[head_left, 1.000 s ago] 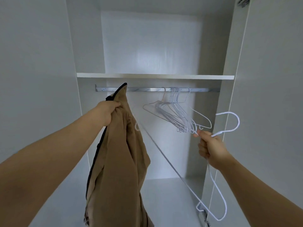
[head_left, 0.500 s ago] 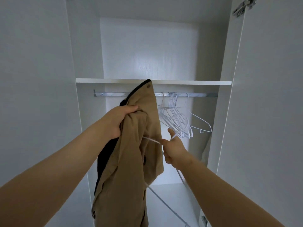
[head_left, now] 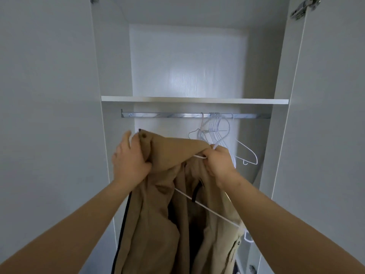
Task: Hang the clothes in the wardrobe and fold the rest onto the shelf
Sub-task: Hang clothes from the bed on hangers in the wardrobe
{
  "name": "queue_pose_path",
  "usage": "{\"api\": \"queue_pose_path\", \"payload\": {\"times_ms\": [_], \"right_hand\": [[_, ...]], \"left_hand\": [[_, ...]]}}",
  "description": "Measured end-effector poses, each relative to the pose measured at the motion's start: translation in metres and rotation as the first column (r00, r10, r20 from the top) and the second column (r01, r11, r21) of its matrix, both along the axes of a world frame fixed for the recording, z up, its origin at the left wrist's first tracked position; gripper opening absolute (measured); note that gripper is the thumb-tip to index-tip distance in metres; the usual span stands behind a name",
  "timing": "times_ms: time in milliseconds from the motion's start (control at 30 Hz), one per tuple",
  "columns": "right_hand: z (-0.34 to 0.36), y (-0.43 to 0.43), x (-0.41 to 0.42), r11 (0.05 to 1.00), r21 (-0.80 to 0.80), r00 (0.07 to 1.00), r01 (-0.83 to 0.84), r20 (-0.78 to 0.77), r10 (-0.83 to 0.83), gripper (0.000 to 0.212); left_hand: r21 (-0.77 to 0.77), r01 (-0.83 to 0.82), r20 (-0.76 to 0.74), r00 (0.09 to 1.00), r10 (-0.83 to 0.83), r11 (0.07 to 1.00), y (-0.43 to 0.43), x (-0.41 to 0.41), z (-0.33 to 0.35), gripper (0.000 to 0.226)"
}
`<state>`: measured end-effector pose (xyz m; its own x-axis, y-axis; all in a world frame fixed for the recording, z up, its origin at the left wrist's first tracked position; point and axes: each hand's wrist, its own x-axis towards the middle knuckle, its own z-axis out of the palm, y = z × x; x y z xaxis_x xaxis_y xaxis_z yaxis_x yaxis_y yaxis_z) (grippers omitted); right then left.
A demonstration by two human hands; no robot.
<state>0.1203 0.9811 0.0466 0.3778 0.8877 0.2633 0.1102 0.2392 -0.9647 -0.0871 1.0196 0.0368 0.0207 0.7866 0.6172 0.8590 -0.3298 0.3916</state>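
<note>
matt tan cloth jacket [head_left: 158,214], white coated wire hanger [head_left: 207,209], shiny metal rail [head_left: 167,115].

Both bare arms reach up and forward, converging at mid-frame. The left forearm [head_left: 69,224] runs in from the lower left corner, the right forearm [head_left: 276,214] from the lower right edge. The left hand [head_left: 130,159], back toward the camera, grips a bunched fold of the tan jacket [head_left: 177,151], thumb curled under and fingertips raised at the top. The right hand [head_left: 219,163], level with it and well apart, is fisted, pinching jacket cloth together with the white wire hanger [head_left: 217,213].
</note>
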Motion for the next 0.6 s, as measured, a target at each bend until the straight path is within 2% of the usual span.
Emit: {"api": "queue_pose_path", "payload": {"times_ms": [67,100,133,167,200,233,267,300,367,433,500,533,600], "right_hand": [[0.011,0.000,0.002,1.000,0.017,0.999,-0.007,0.042,0.006,0.036],[0.016,-0.001,0.002,1.000,0.026,0.998,-0.009,0.070,0.007,0.035],[0.020,-0.003,0.002,0.999,0.037,0.994,-0.013,0.106,0.009,0.033],[0.022,-0.006,0.001,0.999,0.046,0.989,-0.017,0.147,0.010,0.031],[0.022,-0.009,0.000,0.998,0.062,0.982,-0.016,0.189,0.004,0.028],[0.022,-0.012,-0.001,0.997,0.077,0.974,-0.008,0.225,-0.010,0.024],[0.023,-0.016,0.001,0.995,0.097,0.968,0.002,0.249,-0.026,0.020],[0.024,-0.019,0.003,0.993,0.117,0.962,0.016,0.268,-0.047,0.019],[0.027,-0.025,0.011,0.985,0.166,0.946,0.045,0.310,-0.095,0.013],[0.032,-0.030,0.018,0.976,0.204,0.911,0.075,0.385,-0.151,0.006],[0.032,-0.033,0.026,0.960,0.242,0.817,0.143,0.519,-0.252,0.024],[0.029,-0.036,0.031,0.935,0.295,0.762,0.197,0.554,-0.335,0.029],[0.018,-0.043,0.038,0.829,0.458,0.652,0.321,0.528,-0.544,0.027]], "left_hand": [[0.323,0.133,-0.198,0.978,-0.070,0.937,-0.006,0.018,0.004,0.105],[0.400,0.229,-0.341,0.936,-0.088,0.887,-0.009,0.028,0.007,0.112],[0.374,0.298,-0.450,0.886,-0.109,0.878,-0.012,0.039,0.011,0.114],[0.259,0.335,-0.513,0.843,-0.165,0.906,-0.014,0.047,0.015,0.113],[0.075,0.354,-0.516,0.814,-0.267,0.932,-0.014,0.054,0.018,0.104],[-0.085,0.367,-0.445,0.818,-0.365,0.926,-0.014,0.059,0.021,0.089],[-0.160,0.391,-0.344,0.838,-0.423,0.906,-0.013,0.063,0.022,0.068],[-0.148,0.422,-0.267,0.854,-0.447,0.894,-0.013,0.068,0.024,0.049],[-0.063,0.455,-0.210,0.864,-0.457,0.889,-0.012,0.076,0.031,0.028],[-0.053,0.459,-0.144,0.875,-0.461,0.887,-0.007,0.083,0.036,0.020],[-0.071,0.451,-0.007,0.891,-0.453,0.889,0.000,0.085,0.040,0.023],[-0.064,0.449,0.061,0.893,-0.445,0.891,0.004,0.085,0.041,0.027],[-0.034,0.429,0.137,0.897,-0.421,0.903,0.011,0.082,0.042,0.030]]}}
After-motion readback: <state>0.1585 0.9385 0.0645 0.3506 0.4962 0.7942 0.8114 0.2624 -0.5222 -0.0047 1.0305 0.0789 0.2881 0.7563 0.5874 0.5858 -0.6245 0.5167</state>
